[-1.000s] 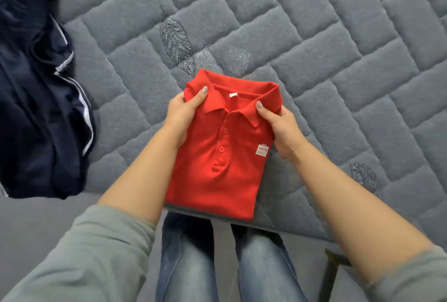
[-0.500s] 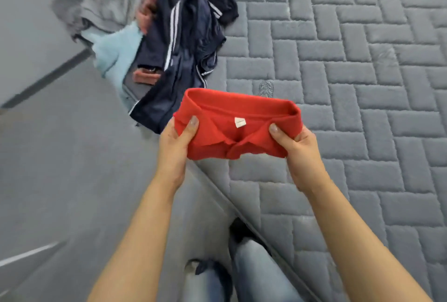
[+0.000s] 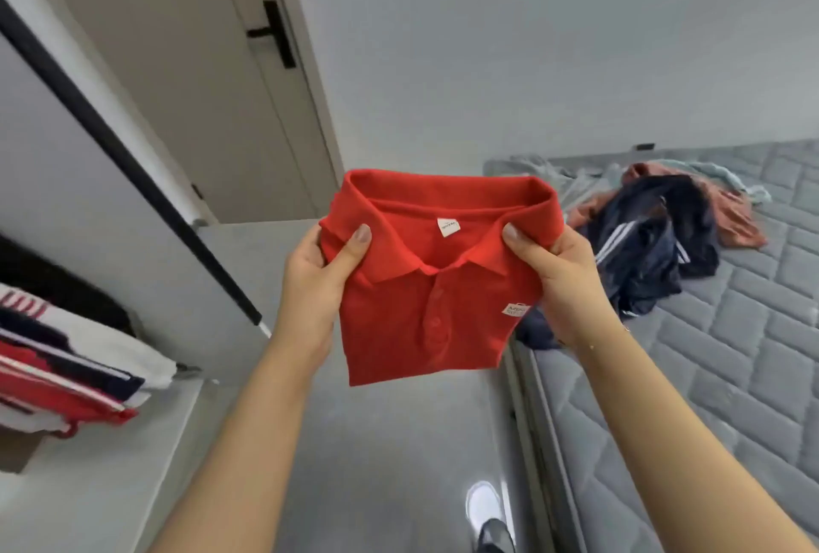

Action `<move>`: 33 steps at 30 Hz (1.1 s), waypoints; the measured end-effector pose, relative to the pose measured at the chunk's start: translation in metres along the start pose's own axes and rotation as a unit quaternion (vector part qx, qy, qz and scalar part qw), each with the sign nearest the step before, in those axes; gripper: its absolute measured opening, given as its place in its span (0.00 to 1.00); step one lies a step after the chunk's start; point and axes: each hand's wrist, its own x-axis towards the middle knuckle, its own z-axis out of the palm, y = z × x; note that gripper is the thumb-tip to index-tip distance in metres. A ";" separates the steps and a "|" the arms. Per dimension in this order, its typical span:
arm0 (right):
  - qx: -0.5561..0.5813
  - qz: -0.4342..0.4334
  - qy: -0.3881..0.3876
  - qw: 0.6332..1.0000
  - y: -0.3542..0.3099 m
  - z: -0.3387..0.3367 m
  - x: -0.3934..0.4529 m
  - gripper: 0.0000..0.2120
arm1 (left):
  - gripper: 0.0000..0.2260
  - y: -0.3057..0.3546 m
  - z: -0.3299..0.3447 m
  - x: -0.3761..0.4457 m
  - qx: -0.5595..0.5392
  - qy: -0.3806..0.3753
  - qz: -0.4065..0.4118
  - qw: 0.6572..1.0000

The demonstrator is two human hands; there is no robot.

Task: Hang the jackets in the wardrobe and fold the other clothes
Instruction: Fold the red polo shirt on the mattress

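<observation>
1. The person holds a folded red polo shirt point(image 3: 425, 300) up in the air with both hands, over the grey floor point(image 3: 399, 442) between a shelf on the left and a bed on the right.
2. The left hand point(image 3: 317, 282) grips the shirt's left edge just below the collar, thumb pressed on the front and fingers curled behind the cloth.
3. The right hand point(image 3: 563, 282) grips the right edge the same way, thumb on the collar and fingers wrapped behind.
4. The shirt faces the camera with its collar on top, buttons running down the middle and a small white label point(image 3: 515, 309) just beside the right hand.
5. On the grey quilted mattress point(image 3: 731, 375) lies a loose heap of clothes: a dark navy jacket with white stripes point(image 3: 651, 251), with pinkish-orange clothing point(image 3: 731, 216) and a pale blue piece point(image 3: 735, 184) behind it.
6. At the left, a stack of folded clothes point(image 3: 66, 366) in white, navy and red rests on a pale shelf point(image 3: 111, 464).
7. A closed door with a black handle point(image 3: 272, 34) stands behind.
8. One white shoe point(image 3: 483, 504) shows on the floor below the arms.
</observation>
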 end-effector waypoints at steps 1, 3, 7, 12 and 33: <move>0.002 -0.003 -0.024 1.000 -0.005 0.027 0.008 0.12 | 0.17 0.020 -0.020 -0.003 0.005 0.028 0.017 0.999; 0.004 -0.012 -0.082 0.997 -0.011 0.080 0.025 0.11 | 0.17 0.055 -0.058 -0.008 0.018 0.089 0.055 0.994; 0.002 -0.021 -0.224 0.974 -0.024 0.184 0.061 0.17 | 0.15 0.121 -0.122 -0.018 0.044 0.209 0.126 0.969; 0.057 -0.043 -0.369 0.927 -0.047 0.322 0.097 0.11 | 0.16 0.207 -0.185 -0.028 0.087 0.310 0.208 0.924; 0.244 -0.077 -0.599 0.759 -0.113 0.808 0.029 0.09 | 0.10 0.498 -0.441 -0.101 0.249 0.488 0.345 0.762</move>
